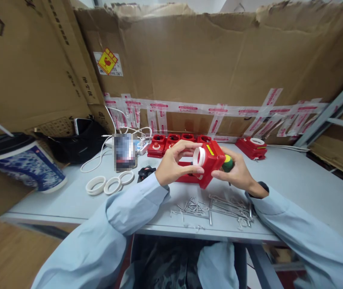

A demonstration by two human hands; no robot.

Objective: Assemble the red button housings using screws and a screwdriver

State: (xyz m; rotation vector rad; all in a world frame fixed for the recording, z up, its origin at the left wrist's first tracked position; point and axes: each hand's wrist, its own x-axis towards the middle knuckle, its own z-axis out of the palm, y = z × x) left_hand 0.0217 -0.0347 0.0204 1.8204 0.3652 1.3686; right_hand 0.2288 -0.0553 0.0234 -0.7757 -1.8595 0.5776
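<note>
In front of me, raised above the table, is a red housing (pixel 212 160) with a yellow label, tilted. A white ring (pixel 199 157) sits at its left-facing opening. My left hand (pixel 179 160) is closed around this ring, thumb below and fingers above. My right hand (pixel 237 170) grips the housing's right side, thumb on its lower edge. A green-and-yellow handle (pixel 228 163), like a screwdriver's, is also in the right hand; its shaft is mostly hidden. Behind the hands lies another red part (pixel 186 176), partly covered.
Loose screws (pixel 193 205) and metal rods (pixel 231 208) lie near the front edge. White rings (pixel 96 185) are at left, by a phone (pixel 125 151) and a lidded cup (pixel 23 160). Red housings (pixel 157 146) line the back; another red housing (pixel 252 148) stands right. Cardboard (pixel 189 60) walls the back.
</note>
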